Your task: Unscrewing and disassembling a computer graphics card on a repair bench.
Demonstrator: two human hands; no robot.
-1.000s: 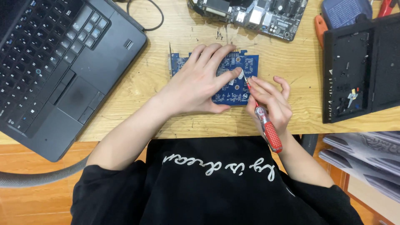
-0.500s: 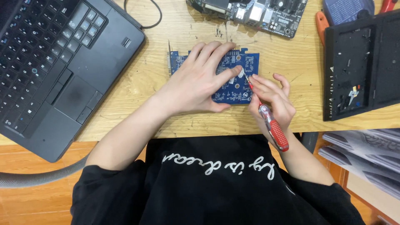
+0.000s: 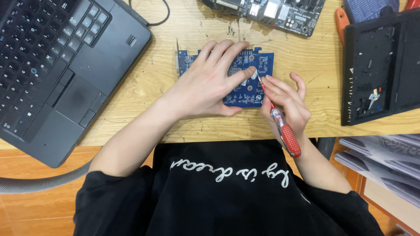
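Slim red-handled screwdriver (image 3: 280, 124) on flat blue circuit board (image 3: 249, 89)

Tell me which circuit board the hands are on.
The blue circuit board mid-table, under the left hand; the dark board at the far edge lies untouched.

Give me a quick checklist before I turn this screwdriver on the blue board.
1. Left hand flat on the blue circuit board, pinning it: ok.
2. Right hand gripping the red-handled screwdriver: ok.
3. Tip meets the board beside the left forefinger: ok.
4. Tip seated in a screw head: cannot tell.
5. Board fully on the wooden table: ok.
6. Laptop apart from the board: ok.
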